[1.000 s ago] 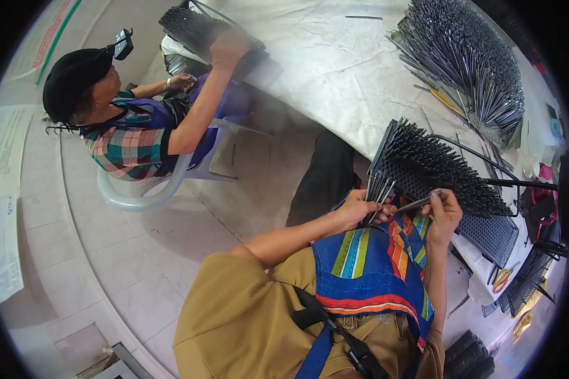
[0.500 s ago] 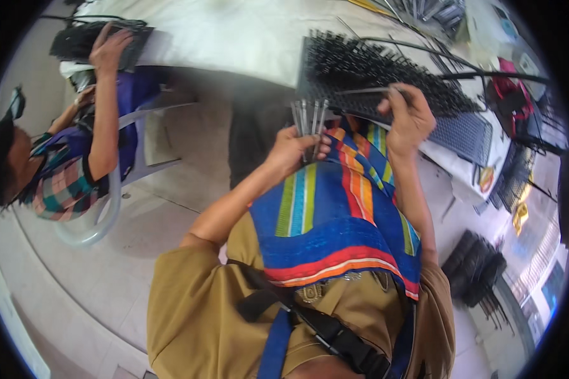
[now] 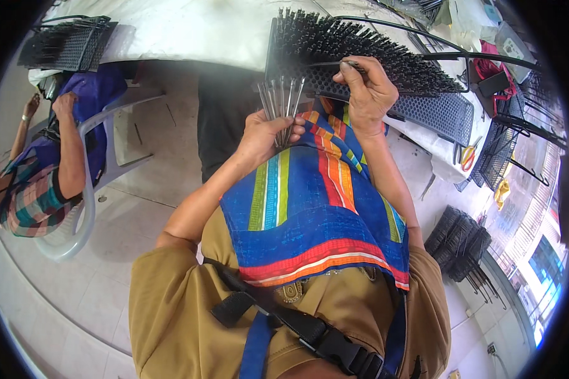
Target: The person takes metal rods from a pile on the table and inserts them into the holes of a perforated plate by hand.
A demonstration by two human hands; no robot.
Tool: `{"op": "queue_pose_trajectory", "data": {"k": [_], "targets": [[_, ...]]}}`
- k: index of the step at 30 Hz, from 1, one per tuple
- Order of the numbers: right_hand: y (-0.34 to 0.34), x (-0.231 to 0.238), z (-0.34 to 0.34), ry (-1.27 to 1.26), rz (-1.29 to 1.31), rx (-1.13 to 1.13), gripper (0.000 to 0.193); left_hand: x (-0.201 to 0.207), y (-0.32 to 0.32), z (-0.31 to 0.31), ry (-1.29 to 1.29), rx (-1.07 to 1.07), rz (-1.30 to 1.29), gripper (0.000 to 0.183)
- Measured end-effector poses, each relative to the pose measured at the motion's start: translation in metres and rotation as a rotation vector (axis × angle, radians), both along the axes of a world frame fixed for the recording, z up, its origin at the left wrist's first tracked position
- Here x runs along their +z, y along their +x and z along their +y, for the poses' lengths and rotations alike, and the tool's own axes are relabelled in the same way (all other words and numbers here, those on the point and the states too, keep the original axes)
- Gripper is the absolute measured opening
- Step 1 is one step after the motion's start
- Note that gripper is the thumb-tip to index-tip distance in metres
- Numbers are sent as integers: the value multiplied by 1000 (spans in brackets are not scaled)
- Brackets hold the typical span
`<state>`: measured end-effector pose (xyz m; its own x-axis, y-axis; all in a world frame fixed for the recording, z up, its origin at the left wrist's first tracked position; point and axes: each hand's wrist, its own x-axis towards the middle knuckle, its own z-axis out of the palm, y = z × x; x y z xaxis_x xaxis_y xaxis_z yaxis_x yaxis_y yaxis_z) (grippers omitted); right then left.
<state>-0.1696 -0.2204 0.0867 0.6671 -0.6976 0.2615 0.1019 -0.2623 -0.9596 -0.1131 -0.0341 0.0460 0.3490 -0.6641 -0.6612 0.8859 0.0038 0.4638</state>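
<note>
My left hand (image 3: 263, 138) is closed round the lower ends of several thin, shiny, needle-like rods (image 3: 277, 102), which fan upward above my lap. My right hand (image 3: 372, 98) pinches a single thin rod (image 3: 327, 64) between thumb and fingertips, its tip pointing left. That rod lies in front of a rack of black bristle-like pieces (image 3: 360, 47), which stand densely on a perforated dark plate (image 3: 439, 117). Whether the rod's tip touches the rack cannot be seen. A blue cloth with coloured stripes (image 3: 310, 221) covers my lap.
At the left, a co-worker (image 3: 50, 183) sits on a pale plastic chair (image 3: 85, 215) by a similar dark rack (image 3: 69, 47). White cloth covers the table (image 3: 196, 38). Scissors with orange handles (image 3: 468, 158) lie at its right edge. Black wire racks (image 3: 458, 243) stand on the floor.
The view has shifted, so most things appear farther left. My left hand's rods look more fanned out. The co-worker's hand has come off their rack and lowered. Both my hands keep their grips.
</note>
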Motion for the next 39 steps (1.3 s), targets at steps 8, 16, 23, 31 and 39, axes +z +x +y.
{"op": "queue_pose_trajectory", "data": {"k": [8, 16, 23, 31, 39], "targets": [[16, 5, -1, -455, 156, -22, 13, -3, 7, -4, 41, -48, 41, 18], [34, 8, 2, -688, 119, 66, 12, -4, 6, -6, 46, -53, 62, 18], [20, 9, 10, -924, 323, 121, 18, -5, 5, -4, 22, -18, 86, 17], [-17, -19, 14, 422, 502, 192, 16, 8, 7, -5, -147, -154, 112, 22], [-20, -22, 14, 639, 442, 170, 8, 13, -5, -8, -117, -78, -91, 24]]}}
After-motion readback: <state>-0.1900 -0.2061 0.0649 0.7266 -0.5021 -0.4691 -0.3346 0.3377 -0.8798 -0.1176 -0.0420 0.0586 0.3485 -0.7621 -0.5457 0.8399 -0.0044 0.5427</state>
